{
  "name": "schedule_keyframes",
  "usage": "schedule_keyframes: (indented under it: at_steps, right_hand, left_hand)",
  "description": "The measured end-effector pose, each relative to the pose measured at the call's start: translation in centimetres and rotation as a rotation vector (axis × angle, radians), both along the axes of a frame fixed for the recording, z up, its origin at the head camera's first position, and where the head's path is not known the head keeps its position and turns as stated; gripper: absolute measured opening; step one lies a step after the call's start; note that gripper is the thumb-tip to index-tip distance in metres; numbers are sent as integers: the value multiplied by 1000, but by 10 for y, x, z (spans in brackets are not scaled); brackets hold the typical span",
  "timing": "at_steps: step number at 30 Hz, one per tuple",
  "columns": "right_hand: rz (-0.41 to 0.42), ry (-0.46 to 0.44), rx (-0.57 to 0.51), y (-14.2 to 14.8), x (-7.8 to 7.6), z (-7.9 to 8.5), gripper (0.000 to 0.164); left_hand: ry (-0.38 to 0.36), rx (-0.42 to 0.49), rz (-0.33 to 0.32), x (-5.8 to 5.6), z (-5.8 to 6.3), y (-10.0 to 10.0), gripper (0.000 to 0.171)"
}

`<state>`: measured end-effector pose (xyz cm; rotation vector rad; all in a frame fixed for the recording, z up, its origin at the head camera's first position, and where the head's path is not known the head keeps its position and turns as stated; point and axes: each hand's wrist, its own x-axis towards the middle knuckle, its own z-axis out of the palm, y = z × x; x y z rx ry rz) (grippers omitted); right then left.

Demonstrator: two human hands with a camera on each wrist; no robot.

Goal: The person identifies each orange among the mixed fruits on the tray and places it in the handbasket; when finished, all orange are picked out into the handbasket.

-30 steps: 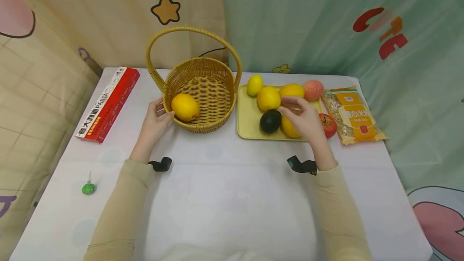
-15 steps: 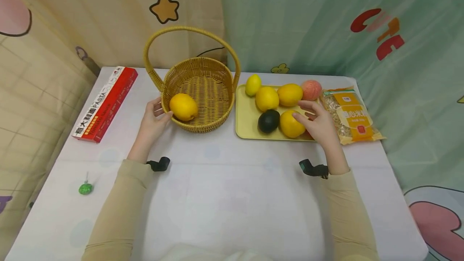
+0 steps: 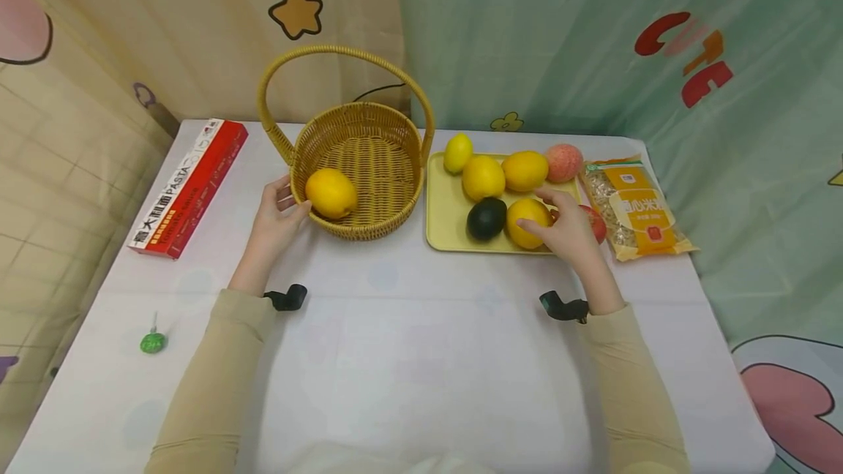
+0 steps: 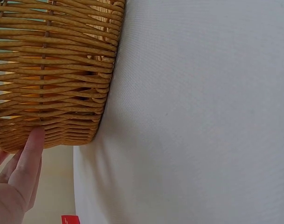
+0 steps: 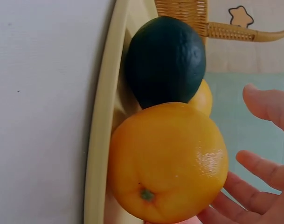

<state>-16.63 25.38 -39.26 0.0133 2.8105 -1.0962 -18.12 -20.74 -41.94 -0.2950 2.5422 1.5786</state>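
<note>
A wicker basket (image 3: 367, 229) with a tall arched handle stands left of centre, an oval yellow-orange fruit (image 3: 331, 193) lying inside it. My left hand (image 3: 275, 222) touches the basket's outer wall at its near left side; in the left wrist view an extended digit (image 4: 33, 149) rests against the weave. On the yellow tray (image 3: 443, 240) an orange (image 5: 167, 163) lies beside a dark green avocado (image 5: 165, 60). My right hand (image 3: 568, 229) is above the tray's right end, thumb and fingers spread around the orange; contact cannot be made out.
The tray also bears a lemon (image 3: 525, 170), another round yellow fruit (image 3: 484, 178), a small lime-yellow fruit (image 3: 457, 153) and a peach (image 3: 564, 162). A red apple (image 3: 596, 224) is partly hidden. A grain bag (image 3: 639, 207), pasta box (image 3: 191, 189) and green lollipop (image 3: 153, 343) lie around.
My right hand first moved right, away from over the orange, then came slightly back left and down towards it. My left hand stays at the basket.
</note>
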Motion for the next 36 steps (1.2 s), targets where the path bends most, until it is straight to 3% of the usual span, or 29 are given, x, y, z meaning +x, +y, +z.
schedule_keyframes:
  at_steps: [9, 20, 36]
  right_hand:
    - [38, -32, 103, -4, -4, -6, 82]
    - [62, -145, 179, -12, -7, -13, 95]
    - [12, -17, 211, -22, -6, -21, 92]
  left_hand:
    - [8, 2, 1, -1, -1, 0, 72]
    - [17, -1, 11, -1, -1, 1, 72]
    - [24, 9, 7, 0, -2, -1, 71]
